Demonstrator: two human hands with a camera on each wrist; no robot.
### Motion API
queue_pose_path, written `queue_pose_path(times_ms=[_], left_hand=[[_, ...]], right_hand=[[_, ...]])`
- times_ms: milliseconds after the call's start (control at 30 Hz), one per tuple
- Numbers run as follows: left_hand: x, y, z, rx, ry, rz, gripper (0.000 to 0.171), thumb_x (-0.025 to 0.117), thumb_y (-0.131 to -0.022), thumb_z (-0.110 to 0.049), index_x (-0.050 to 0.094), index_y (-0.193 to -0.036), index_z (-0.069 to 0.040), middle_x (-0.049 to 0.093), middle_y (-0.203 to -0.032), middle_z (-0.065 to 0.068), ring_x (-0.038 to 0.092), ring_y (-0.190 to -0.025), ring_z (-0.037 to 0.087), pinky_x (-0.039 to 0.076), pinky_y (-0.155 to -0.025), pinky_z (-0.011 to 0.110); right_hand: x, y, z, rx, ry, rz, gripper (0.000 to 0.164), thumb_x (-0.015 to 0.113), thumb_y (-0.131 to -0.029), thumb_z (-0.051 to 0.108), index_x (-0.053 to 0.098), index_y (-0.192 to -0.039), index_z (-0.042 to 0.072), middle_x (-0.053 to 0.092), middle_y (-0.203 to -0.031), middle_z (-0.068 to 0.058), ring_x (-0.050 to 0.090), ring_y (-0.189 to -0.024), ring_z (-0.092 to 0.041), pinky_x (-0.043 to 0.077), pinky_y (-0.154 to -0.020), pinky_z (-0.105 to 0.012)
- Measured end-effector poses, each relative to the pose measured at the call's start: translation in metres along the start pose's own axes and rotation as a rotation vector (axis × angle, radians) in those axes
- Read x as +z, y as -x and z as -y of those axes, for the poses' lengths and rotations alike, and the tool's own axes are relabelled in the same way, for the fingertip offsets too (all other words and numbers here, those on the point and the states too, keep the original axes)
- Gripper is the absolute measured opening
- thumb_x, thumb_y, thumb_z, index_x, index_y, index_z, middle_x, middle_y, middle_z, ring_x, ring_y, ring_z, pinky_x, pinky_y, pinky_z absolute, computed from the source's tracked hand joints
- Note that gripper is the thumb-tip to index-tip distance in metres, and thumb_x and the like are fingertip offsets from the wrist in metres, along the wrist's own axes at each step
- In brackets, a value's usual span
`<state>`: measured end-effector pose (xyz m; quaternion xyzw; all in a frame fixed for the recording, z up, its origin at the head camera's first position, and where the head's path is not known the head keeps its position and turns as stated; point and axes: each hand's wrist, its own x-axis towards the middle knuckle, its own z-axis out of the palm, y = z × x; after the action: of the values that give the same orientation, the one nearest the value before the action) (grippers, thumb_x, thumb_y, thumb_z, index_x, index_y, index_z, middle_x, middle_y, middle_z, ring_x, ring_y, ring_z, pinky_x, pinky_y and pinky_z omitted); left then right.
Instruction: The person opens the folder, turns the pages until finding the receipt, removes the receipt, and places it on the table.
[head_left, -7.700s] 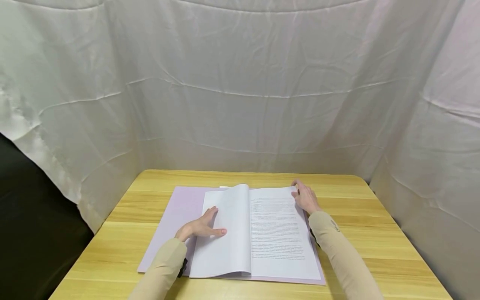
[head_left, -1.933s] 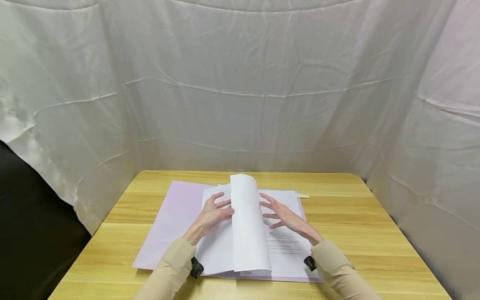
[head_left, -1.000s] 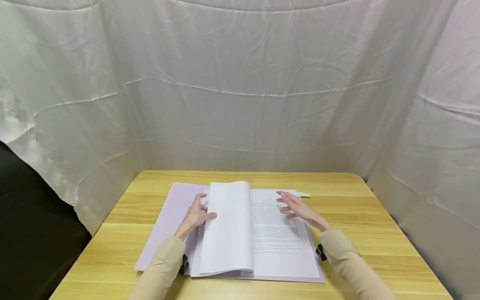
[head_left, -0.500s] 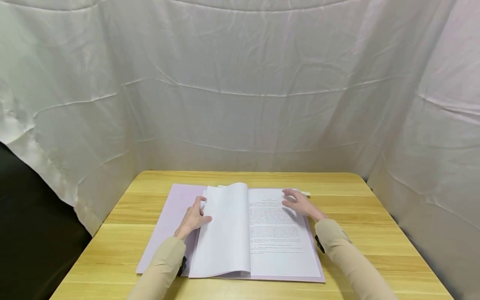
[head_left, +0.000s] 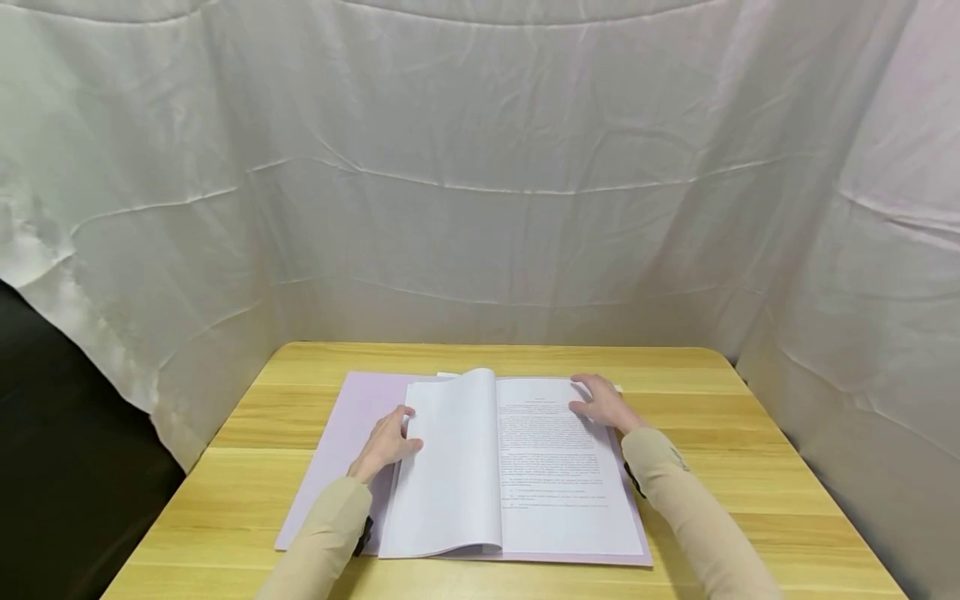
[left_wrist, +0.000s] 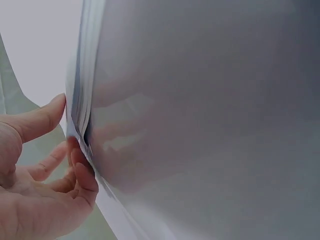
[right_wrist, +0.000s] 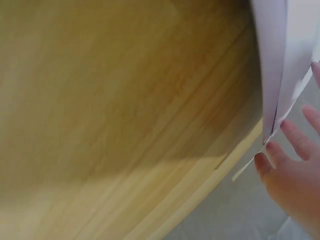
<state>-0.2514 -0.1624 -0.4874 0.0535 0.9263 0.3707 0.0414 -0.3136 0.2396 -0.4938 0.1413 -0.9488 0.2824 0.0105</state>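
A lilac folder [head_left: 367, 408] lies open on the table, holding a thick set of white printed sheets. The turned pages [head_left: 450, 475] curve over to the left, blank side up, and the printed page [head_left: 551, 467] faces up on the right. My left hand [head_left: 382, 446] holds the outer edge of the turned pages; in the left wrist view the thumb [left_wrist: 47, 116] presses the layered edge and the fingers curl behind it. My right hand [head_left: 603, 404] rests at the upper right corner of the printed page. Its fingers [right_wrist: 295, 142] are spread along the paper edge.
A pale yellow paper tab [right_wrist: 245, 167] sticks out at the top right corner, by my right fingertips. The light wooden table [head_left: 720, 467] extends around the folder. Grey-white curtains [head_left: 480, 233] hang behind and at both sides, with a dark area [head_left: 67, 458] at far left.
A raised sheet between both hands has gone over to the left and settled on the turned pages. A different printed page shows at right. My right hand has moved to its upper right corner.
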Motion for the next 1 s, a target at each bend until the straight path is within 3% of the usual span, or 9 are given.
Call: queue_pose_path(times_ms=[167, 300, 433, 600, 700, 833, 1000], left_hand=[[0.004, -0.003, 0.0, 0.032, -0.07, -0.024, 0.053, 0.075, -0.084, -0.007, 0.056, -0.131, 0.007, 0.056, -0.106, 0.019, 0.05, -0.101, 0.031, 0.049, -0.084, 0.044], [0.006, -0.004, 0.0, 0.066, -0.068, -0.016, 0.045, 0.072, -0.083, -0.002, 0.061, -0.125, 0.007, 0.055, -0.123, 0.025, 0.049, -0.12, 0.042, 0.047, -0.102, 0.057], [0.008, -0.005, -0.001, 0.134, -0.027, 0.047, 0.045, 0.064, -0.082, 0.009, 0.059, -0.127, 0.011, 0.048, -0.141, 0.029, 0.042, -0.136, 0.049, 0.036, -0.115, 0.062], [0.01, -0.005, -0.001, 0.225, -0.029, 0.136, 0.054, 0.052, -0.082, 0.017, 0.048, -0.136, 0.016, 0.041, -0.151, 0.033, 0.035, -0.143, 0.052, 0.028, -0.121, 0.062], [0.01, -0.005, -0.002, 0.212, -0.033, 0.163, 0.052, 0.054, -0.09, 0.009, 0.045, -0.141, 0.013, 0.039, -0.153, 0.032, 0.034, -0.145, 0.05, 0.026, -0.123, 0.061], [0.01, -0.005, -0.002, 0.192, -0.019, 0.198, 0.057, 0.062, -0.097, -0.014, 0.042, -0.144, 0.011, 0.035, -0.156, 0.032, 0.031, -0.146, 0.051, 0.025, -0.122, 0.063], [0.008, -0.005, 0.0, 0.185, -0.016, 0.248, 0.079, 0.069, -0.094, -0.035, 0.036, -0.149, 0.01, 0.028, -0.16, 0.032, 0.027, -0.148, 0.051, 0.025, -0.122, 0.065]], right_hand=[[0.001, -0.004, -0.001, 0.027, 0.055, -0.014, 0.055, 0.07, -0.091, 0.017, 0.053, -0.137, -0.008, 0.053, -0.142, -0.032, 0.039, -0.137, -0.054, 0.03, -0.117, -0.065], [0.003, -0.008, -0.003, 0.017, 0.074, -0.023, 0.053, 0.071, -0.09, 0.016, 0.056, -0.135, -0.008, 0.055, -0.14, -0.031, 0.042, -0.135, -0.053, 0.031, -0.116, -0.064], [0.004, -0.011, -0.003, 0.003, 0.077, -0.028, 0.051, 0.071, -0.09, 0.015, 0.057, -0.133, -0.008, 0.057, -0.139, -0.03, 0.046, -0.134, -0.051, 0.033, -0.116, -0.062], [0.002, -0.013, -0.003, 0.022, 0.046, -0.016, 0.054, 0.073, -0.089, 0.015, 0.056, -0.135, -0.008, 0.055, -0.14, -0.031, 0.044, -0.134, -0.052, 0.032, -0.116, -0.064], [0.001, -0.014, -0.005, 0.044, 0.017, -0.004, 0.057, 0.074, -0.088, 0.016, 0.055, -0.137, -0.007, 0.053, -0.142, -0.031, 0.041, -0.135, -0.053, 0.03, -0.117, -0.064], [0.002, -0.015, -0.008, 0.055, 0.0, -0.008, 0.058, 0.074, -0.088, 0.016, 0.054, -0.138, -0.006, 0.055, -0.139, -0.032, 0.041, -0.134, -0.053, 0.03, -0.116, -0.065], [0.001, -0.016, -0.008, 0.076, -0.015, 0.003, 0.059, 0.074, -0.089, 0.017, 0.053, -0.139, -0.005, 0.056, -0.136, -0.033, 0.04, -0.132, -0.053, 0.03, -0.114, -0.066]])
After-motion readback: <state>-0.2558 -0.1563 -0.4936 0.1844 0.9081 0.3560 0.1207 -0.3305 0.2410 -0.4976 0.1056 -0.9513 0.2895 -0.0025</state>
